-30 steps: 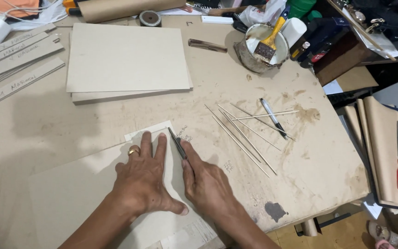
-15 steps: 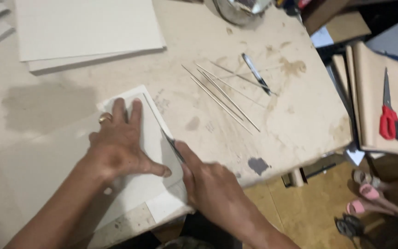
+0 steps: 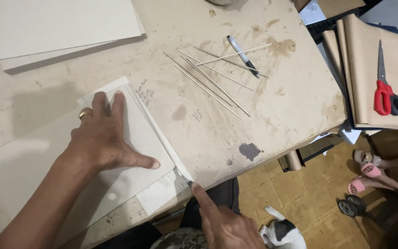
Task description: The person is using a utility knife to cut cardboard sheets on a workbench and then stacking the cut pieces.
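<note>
My left hand (image 3: pixel 107 143), a ring on one finger, presses flat with spread fingers on a grey card sheet (image 3: pixel 141 131) that lies over a white sheet (image 3: pixel 160 196) at the table's near edge. Just off that edge, my right hand (image 3: pixel 226 226) grips a thin dark knife (image 3: pixel 186 178), index finger stretched along it. The blade tip rests at the near end of the card's right edge.
Several thin sticks (image 3: pixel 213 80) and a pen (image 3: pixel 242 55) lie mid-table. A stack of grey boards (image 3: pixel 61 27) sits far left. Red-handled scissors (image 3: pixel 385 92) rest on brown paper sheets (image 3: pixel 360 55) at the right. A black-and-white animal (image 3: pixel 279 233) and sandals (image 3: pixel 362 177) are on the floor.
My right hand has drawn the knife along the card's right edge toward me, from beside my left fingers to the table's near edge. My left hand stays pressed down.
</note>
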